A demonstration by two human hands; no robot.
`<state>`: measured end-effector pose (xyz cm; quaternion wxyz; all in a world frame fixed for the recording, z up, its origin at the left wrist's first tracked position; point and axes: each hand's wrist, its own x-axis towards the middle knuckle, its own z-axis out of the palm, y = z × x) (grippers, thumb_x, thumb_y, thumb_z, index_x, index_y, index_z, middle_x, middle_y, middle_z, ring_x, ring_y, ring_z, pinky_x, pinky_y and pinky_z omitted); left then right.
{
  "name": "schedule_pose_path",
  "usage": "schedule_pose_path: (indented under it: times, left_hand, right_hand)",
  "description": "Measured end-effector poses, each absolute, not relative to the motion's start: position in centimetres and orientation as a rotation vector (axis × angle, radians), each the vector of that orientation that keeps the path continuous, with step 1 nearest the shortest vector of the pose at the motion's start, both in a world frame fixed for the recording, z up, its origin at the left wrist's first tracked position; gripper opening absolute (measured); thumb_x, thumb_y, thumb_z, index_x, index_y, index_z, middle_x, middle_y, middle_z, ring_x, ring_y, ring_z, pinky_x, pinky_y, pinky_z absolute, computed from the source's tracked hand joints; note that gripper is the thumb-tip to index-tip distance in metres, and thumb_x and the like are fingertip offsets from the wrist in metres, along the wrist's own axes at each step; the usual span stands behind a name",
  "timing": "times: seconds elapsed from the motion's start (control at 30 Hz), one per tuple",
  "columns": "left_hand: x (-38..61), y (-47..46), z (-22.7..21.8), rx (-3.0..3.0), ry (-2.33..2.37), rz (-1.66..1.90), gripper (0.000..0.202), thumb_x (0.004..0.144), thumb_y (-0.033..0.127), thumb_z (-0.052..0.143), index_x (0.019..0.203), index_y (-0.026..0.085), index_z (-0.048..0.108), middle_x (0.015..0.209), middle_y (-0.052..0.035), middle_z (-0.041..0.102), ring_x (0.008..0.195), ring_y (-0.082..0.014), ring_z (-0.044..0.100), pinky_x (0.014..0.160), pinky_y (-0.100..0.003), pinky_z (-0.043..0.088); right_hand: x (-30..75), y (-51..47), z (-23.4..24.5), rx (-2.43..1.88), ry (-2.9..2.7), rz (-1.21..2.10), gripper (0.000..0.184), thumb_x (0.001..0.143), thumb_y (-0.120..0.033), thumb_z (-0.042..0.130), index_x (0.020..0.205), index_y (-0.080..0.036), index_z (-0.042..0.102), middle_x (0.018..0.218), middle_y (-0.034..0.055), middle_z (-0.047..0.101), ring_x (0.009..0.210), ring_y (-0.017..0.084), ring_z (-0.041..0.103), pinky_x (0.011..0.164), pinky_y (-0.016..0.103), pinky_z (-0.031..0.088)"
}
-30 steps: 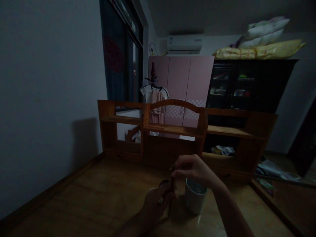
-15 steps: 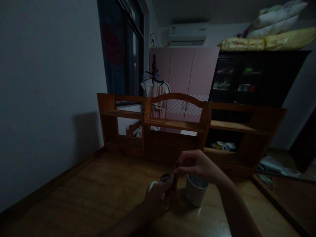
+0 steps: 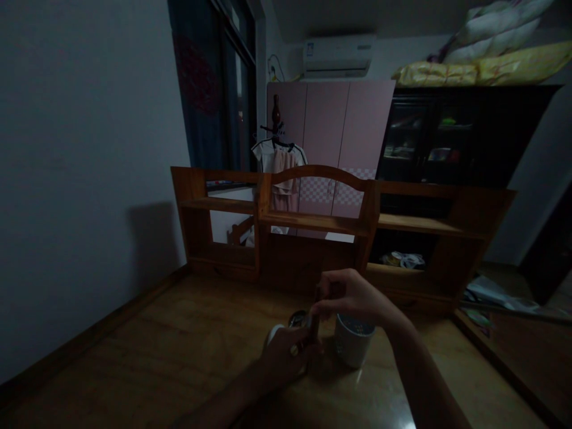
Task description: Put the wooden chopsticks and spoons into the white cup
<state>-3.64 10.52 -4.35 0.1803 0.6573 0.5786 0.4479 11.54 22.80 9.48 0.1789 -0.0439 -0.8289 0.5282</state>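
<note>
The room is dim. My left hand (image 3: 286, 354) is closed around a bundle of utensils (image 3: 300, 322), with a spoon bowl and a pale rounded piece showing above the fist. My right hand (image 3: 353, 298) pinches the top of a thin dark stick (image 3: 315, 322), a chopstick or handle, rising from that bundle. A pale perforated cup (image 3: 354, 341) stands on the wooden desk (image 3: 179, 357) just right of my left hand, under my right wrist.
A wooden shelf unit (image 3: 322, 223) runs along the desk's back edge, with small items in its lower right compartment. A grey wall lies to the left. Behind are a pink wardrobe, hanging clothes, a dark cabinet and bedding.
The view has tilted slightly, so the hands sit lower and closer together. My right hand has come down onto the stick above my left fist.
</note>
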Motion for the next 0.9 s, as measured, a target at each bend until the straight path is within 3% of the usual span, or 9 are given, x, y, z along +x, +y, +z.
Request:
schedule_pose_path:
  times: [0.27,0.53,0.63,0.7,0.77,0.83,0.9]
  left_hand:
    - [-3.3,10.7,-4.2,1.85,1.527,1.29,0.017,0.092,0.032,0.057,0.093,0.023,0.071,0.086,0.0007,0.069,0.078,-0.0154,0.062,0.068,-0.022,0.041]
    - [-4.0,11.6,-3.7,1.497,1.508,1.544,0.038,0.095,0.048,0.044,0.087,0.015,0.062,0.08,-0.0025,0.058,0.07,-0.0149,0.054,0.062,-0.022,0.04]
    - [-6.2,12.0,-2.1,1.484,1.654,1.527,0.04,0.093,0.049,0.046,0.106,0.015,0.062,0.077,-0.0018,0.057,0.071,-0.0165,0.054,0.064,-0.024,0.041]
    - [-8.0,11.5,-1.3,1.54,1.803,1.459,0.046,0.091,0.046,0.049,0.126,0.016,0.053,0.074,0.0008,0.055,0.068,-0.0164,0.053,0.063,-0.024,0.04]
    - [-9.7,9.9,-1.0,1.625,1.951,1.264,0.049,0.089,0.045,0.05,0.13,0.018,0.048,0.071,0.0029,0.052,0.064,-0.0159,0.051,0.061,-0.024,0.038]
    - [-11.1,7.5,-1.3,1.709,2.032,0.952,0.042,0.087,0.046,0.052,0.12,0.021,0.056,0.072,0.0023,0.056,0.067,-0.0169,0.052,0.061,-0.025,0.037]
    - [-11.9,4.9,-2.0,1.716,2.095,0.781,0.027,0.083,0.044,0.056,0.094,0.021,0.065,0.074,0.0007,0.061,0.068,-0.0174,0.052,0.063,-0.025,0.037]
  right_hand:
    - [11.9,23.5,9.7,-0.11,-2.305,1.562,0.034,0.078,-0.034,0.083,0.073,-0.017,0.053,0.076,0.0035,0.067,0.074,0.022,0.066,0.06,0.024,0.048]
    - [13.9,23.9,11.5,-0.148,-2.343,1.49,0.028,0.088,-0.039,0.073,0.088,-0.013,0.064,0.083,0.0072,0.069,0.077,0.02,0.067,0.066,0.025,0.053]
    - [15.1,24.1,12.4,-0.187,-2.291,1.461,0.032,0.091,-0.045,0.066,0.093,-0.013,0.063,0.086,0.0082,0.069,0.078,0.022,0.069,0.067,0.028,0.056]
    - [16.1,24.4,13.0,-0.214,-2.241,1.45,0.036,0.093,-0.049,0.063,0.094,-0.013,0.062,0.087,0.0094,0.069,0.078,0.023,0.069,0.069,0.031,0.057]
    - [17.0,24.7,13.5,-0.253,-2.181,1.44,0.038,0.092,-0.052,0.063,0.093,-0.014,0.06,0.087,0.01,0.069,0.077,0.024,0.07,0.069,0.032,0.058]
    - [17.8,25.1,13.8,-0.308,-2.117,1.422,0.04,0.091,-0.054,0.064,0.091,-0.015,0.058,0.086,0.0101,0.069,0.075,0.023,0.07,0.068,0.031,0.059]
    - [18.3,25.5,13.9,-0.36,-2.057,1.417,0.041,0.089,-0.056,0.065,0.089,-0.015,0.056,0.082,0.0096,0.069,0.071,0.023,0.07,0.064,0.031,0.06]
